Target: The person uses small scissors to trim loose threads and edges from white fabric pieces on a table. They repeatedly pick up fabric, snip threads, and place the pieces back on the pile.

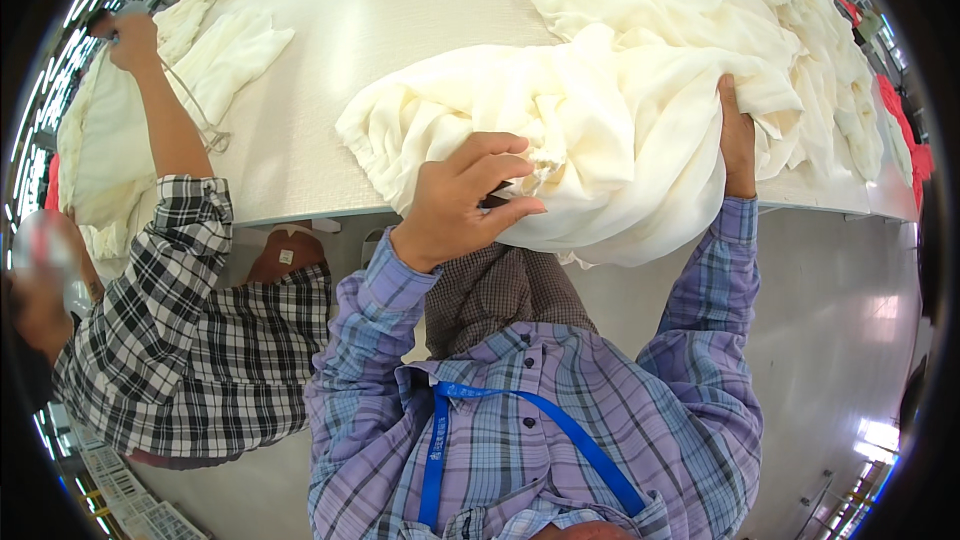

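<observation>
A cream, thin fabric garment (637,142) lies bunched over the near table edge, its lower folds hanging in front of my lap. My right hand (737,139) grips its right side, thumb on top and the fingers partly hidden by cloth. Over the middle of the bundle, my left hand (472,191) curls around a small dark tool (496,196), mostly covered by the fingers; it looks like thread snips, but I cannot tell for certain. Just beyond those fingertips is a gathered, shiny bit of the fabric (546,161).
More cream cloth (705,0) is heaped at the back right of the white table (352,7). To the left, a co-worker in a checked shirt (247,345) raises a hand (137,37) with a dark object, near a cord (191,94) and cream cloth pieces (232,52).
</observation>
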Available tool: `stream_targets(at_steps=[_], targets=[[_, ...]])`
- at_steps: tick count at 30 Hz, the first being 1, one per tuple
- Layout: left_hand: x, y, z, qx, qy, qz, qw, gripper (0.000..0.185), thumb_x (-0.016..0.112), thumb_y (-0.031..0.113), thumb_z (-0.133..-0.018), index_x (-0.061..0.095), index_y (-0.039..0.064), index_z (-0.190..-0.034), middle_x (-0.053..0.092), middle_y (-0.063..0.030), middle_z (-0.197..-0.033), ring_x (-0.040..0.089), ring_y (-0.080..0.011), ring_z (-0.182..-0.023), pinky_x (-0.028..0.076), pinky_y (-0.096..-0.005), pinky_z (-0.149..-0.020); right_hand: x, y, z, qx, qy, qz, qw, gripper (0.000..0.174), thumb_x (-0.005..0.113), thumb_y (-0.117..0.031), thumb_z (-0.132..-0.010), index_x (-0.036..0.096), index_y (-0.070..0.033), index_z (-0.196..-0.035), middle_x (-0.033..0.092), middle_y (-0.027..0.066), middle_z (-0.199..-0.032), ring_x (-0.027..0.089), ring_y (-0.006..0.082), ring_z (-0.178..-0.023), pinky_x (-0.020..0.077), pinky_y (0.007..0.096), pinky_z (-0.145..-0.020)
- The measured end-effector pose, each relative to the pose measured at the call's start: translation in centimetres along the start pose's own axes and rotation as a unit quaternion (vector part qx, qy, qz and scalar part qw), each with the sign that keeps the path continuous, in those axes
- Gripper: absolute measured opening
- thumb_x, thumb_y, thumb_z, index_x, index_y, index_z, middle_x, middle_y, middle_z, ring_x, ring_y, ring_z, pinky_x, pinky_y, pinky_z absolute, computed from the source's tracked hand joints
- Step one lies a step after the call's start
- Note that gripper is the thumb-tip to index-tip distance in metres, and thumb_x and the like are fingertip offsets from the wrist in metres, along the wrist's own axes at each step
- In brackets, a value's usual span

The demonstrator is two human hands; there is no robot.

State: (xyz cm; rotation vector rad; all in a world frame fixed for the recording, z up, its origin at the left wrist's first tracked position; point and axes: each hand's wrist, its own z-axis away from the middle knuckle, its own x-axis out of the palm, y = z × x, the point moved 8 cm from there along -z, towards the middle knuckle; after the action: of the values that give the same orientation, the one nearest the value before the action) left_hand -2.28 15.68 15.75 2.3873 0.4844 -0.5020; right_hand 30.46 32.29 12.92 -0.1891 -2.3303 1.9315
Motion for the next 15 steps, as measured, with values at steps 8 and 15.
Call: stream_targets(at_steps=[8,15], targets=[[0.3,-4.7,2.7,-0.207,0.046,0.105,0.972,0.029,0.076,0.010,-0.086,0.064,0.003,-0.111,0.065,-0.0014,-0.078,0.056,-0.0061,-0.061,0.046,-0.0191,-0.052,0.5,-0.3,1.3,-0.014,0.013,0.031,0.999,0.059,0.062,-0.040,-0.098,0.054,0.008,-0.132,0.059,0.0126,-0.131,0.054,0.0202,-0.118,0.0427,0.0291,-0.100],[-2.5,-7.8,3.5,-0.342,0.228,0.365,0.835,0.018,0.071,0.015,-0.092,0.061,0.003,-0.103,0.056,0.0016,-0.074,0.049,-0.0032,-0.051,0.037,-0.0171,-0.040,-0.2,-0.5,1.0,-0.040,0.030,0.058,0.997,0.055,0.063,-0.039,-0.098,0.058,0.007,-0.129,0.062,0.0108,-0.128,0.056,0.0189,-0.115,0.0434,0.0290,-0.099]])
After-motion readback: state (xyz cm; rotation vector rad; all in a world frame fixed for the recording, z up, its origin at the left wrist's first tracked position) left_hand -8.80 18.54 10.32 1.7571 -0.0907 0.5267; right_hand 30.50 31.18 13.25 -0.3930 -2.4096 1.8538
